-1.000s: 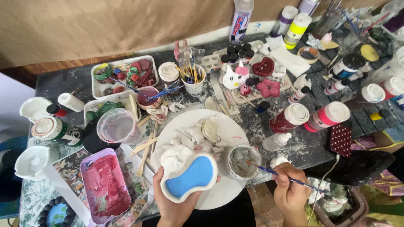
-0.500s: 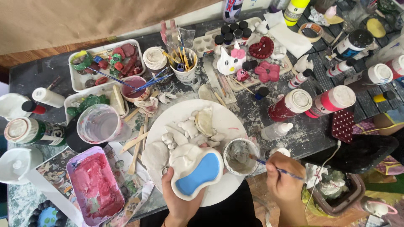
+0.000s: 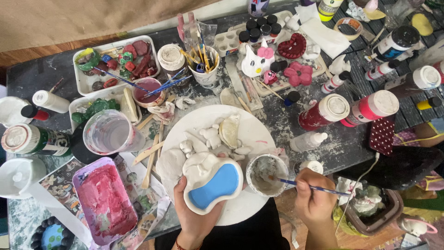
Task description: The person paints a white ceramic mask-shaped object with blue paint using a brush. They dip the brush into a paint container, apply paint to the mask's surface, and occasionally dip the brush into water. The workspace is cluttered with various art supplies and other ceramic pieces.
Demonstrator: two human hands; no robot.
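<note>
My left hand point(image 3: 196, 215) cups a white ceramic dish point(image 3: 212, 183) from below, fingers wrapped round its lower left edge; the dish's well is painted blue and it sits tilted over the near part of the big white round plate point(image 3: 259, 134). My right hand point(image 3: 315, 203) pinches a thin blue-handled paintbrush point(image 3: 307, 186), fingers pressed together on the shaft, bristle end dipped into a small grey-smeared paint cup point(image 3: 267, 174) just right of the dish, on the plate's right edge. Unpainted white clay bits point(image 3: 212, 136) lie on the plate above the dish. Left of the plate: wooden sticks point(image 3: 150, 155), a clear plastic cup point(image 3: 108, 132), a tray smeared pink-red point(image 3: 105, 200). Behind: a cup full of brushes point(image 3: 205, 69), a white cat-shaped figure with a pink bow point(image 3: 255, 62), a red heart-shaped piece point(image 3: 292, 46). Right: two red paint bottles with white caps point(image 3: 323, 111) lying on the dark, paint-flecked table point(image 3: 41, 78).
</note>
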